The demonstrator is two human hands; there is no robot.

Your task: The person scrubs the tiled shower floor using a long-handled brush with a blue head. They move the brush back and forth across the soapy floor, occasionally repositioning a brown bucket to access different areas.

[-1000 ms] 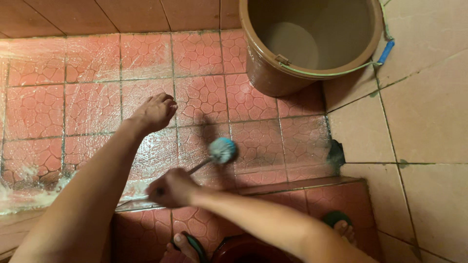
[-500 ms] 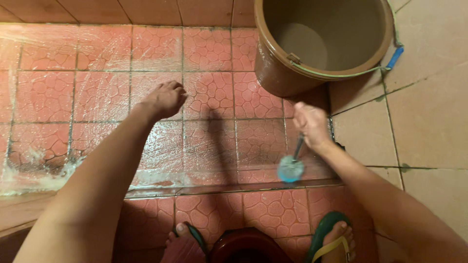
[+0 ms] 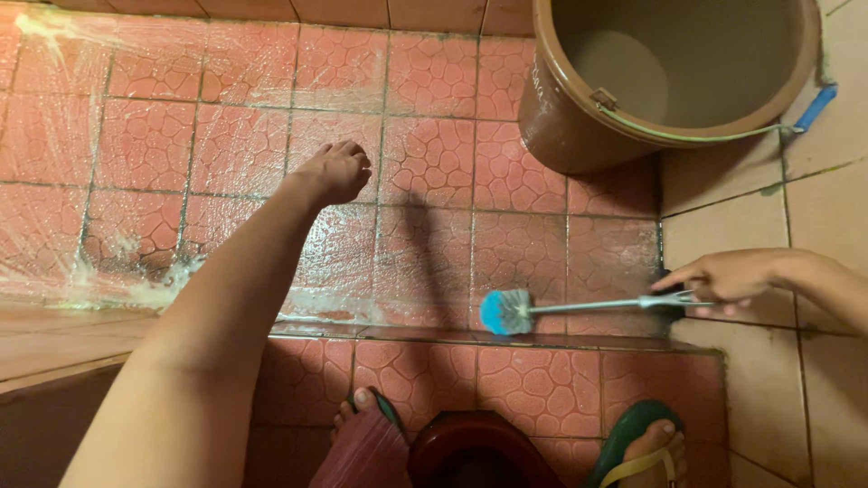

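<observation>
Fingers (image 3: 696,276) of right hand (image 3: 734,276) gripping brush (image 3: 506,312) on tiled floor (image 3: 434,163)

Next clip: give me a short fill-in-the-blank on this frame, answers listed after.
1. The right hand holds a brush whose bristle head is ____ in colour.
2. The left hand rests flat on the wet ____ tiles.
3. The brown bucket stands at the upper ____ of the view.

Answers: blue; red; right
</observation>
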